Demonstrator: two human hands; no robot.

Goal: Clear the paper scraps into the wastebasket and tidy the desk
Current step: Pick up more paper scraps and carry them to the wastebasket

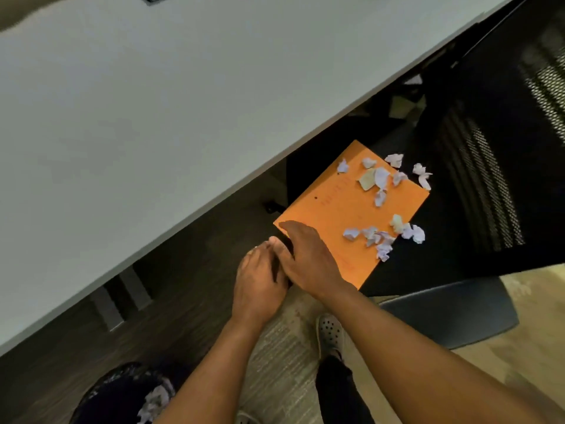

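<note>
An orange folder point(345, 209) lies flat below the desk edge, over a black chair seat point(452, 228). Several crumpled white paper scraps point(377, 179) sit on its far part, and more scraps point(385, 237) crowd its right edge, a few spilling over. My right hand point(308, 258) lies on the folder's near corner, fingers on top. My left hand point(256, 283) presses against that same corner, fingers together beside the right thumb. A dark round wastebasket point(101, 393) with scraps point(156, 402) inside stands on the floor at the bottom left.
The white desk point(137, 117) fills the upper left, its edge running diagonally. A black mesh chair back point(495, 148) stands at right, with a dark plastic chair part point(452, 313) below it. My shoe point(330, 332) rests on the carpet.
</note>
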